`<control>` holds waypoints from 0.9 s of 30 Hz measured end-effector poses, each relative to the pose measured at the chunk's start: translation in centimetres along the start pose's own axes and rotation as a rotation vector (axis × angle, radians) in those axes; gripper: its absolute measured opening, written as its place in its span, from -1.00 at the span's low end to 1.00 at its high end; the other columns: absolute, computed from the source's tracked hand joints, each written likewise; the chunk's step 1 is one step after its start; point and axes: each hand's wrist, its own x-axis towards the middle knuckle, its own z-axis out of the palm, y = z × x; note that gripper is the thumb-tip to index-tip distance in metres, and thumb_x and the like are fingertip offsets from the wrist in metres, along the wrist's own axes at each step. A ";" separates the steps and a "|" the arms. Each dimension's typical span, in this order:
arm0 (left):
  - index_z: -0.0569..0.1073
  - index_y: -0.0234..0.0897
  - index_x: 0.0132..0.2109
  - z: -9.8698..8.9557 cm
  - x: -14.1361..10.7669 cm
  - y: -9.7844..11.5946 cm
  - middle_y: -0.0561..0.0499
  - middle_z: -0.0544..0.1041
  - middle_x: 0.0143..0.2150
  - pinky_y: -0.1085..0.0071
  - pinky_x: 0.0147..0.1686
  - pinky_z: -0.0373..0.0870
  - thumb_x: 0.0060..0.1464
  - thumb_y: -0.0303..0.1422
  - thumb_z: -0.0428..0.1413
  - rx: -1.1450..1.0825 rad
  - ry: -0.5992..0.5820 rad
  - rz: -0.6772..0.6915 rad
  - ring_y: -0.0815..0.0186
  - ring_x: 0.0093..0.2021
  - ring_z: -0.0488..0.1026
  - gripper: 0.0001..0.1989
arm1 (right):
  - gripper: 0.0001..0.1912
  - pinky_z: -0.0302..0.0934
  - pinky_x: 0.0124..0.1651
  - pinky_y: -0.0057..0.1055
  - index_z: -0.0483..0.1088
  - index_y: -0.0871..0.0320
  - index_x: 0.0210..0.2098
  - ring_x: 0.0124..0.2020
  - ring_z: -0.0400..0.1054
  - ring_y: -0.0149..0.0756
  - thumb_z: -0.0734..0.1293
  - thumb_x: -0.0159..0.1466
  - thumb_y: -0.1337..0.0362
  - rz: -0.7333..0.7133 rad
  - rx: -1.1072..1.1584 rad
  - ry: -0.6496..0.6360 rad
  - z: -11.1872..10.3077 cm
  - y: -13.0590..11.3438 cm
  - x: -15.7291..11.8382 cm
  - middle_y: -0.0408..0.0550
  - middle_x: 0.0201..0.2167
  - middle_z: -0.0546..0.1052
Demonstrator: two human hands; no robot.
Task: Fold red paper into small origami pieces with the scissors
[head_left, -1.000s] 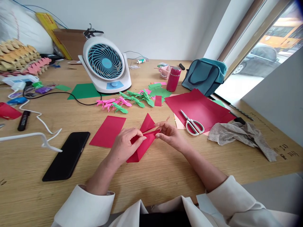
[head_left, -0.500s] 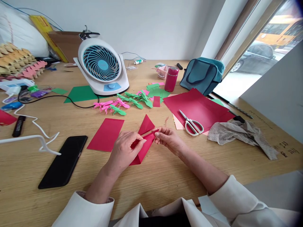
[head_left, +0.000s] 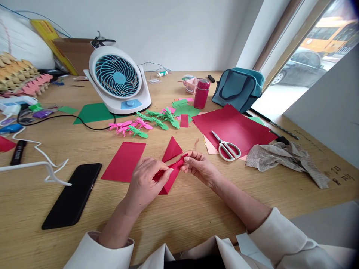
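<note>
A folded red paper (head_left: 171, 182) is held up between my two hands over the wooden table. My left hand (head_left: 147, 179) pinches its left part between thumb and fingers. At the upper right end, my right hand (head_left: 198, 167) grips a narrow folded edge with thumb and forefinger. Just behind lies a red paper triangle (head_left: 172, 149), separate from the held piece as far as I can see. A flat red sheet (head_left: 123, 161) rests left of my left hand, partly behind it.
Scissors (head_left: 226, 146) lie on red sheets (head_left: 238, 125) at the right, beside a crumpled cloth (head_left: 276, 161). Behind are pink and green folded papers (head_left: 157, 119), a fan (head_left: 119, 80), a red flask (head_left: 201, 94) and a blue bag (head_left: 238, 89). A black phone (head_left: 73, 194) lies left.
The held paper's upper edge has been bent further at my fingers, and my right hand has shifted slightly left. The whole view has moved a little.
</note>
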 end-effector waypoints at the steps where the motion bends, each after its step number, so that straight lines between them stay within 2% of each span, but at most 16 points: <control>1: 0.38 -0.23 -0.34 0.0 0.0 0.0 0.10 0.51 -0.43 0.29 -0.21 0.29 0.16 -0.46 0.15 -0.001 0.004 0.001 0.34 -0.41 0.41 -0.88 | -0.68 0.38 -0.44 -0.62 0.44 0.17 -0.39 -0.53 0.53 -0.43 0.59 -0.02 0.20 -0.004 0.003 0.001 0.0 0.0 0.0 -0.17 -0.56 0.60; 13: 0.38 -0.23 -0.34 -0.1 0.1 0.1 0.08 0.53 -0.41 0.28 -0.22 0.29 0.15 -0.49 0.16 -0.009 0.005 0.015 0.33 -0.39 0.43 -0.87 | -0.69 0.36 -0.48 -0.61 0.41 0.15 -0.38 -0.58 0.50 -0.44 0.57 0.03 0.20 -0.050 -0.017 -0.018 -0.1 0.1 0.0 -0.22 -0.60 0.57; 27: 0.38 -0.22 -0.34 -0.2 0.1 0.2 0.09 0.50 -0.43 0.31 -0.22 0.30 0.17 -0.48 0.12 -0.022 -0.004 -0.011 0.34 -0.40 0.40 -0.88 | -0.67 0.36 -0.50 -0.58 0.44 0.16 -0.39 -0.62 0.46 -0.45 0.59 -0.03 0.17 -0.043 -0.007 0.001 0.1 -0.1 -0.1 -0.23 -0.62 0.55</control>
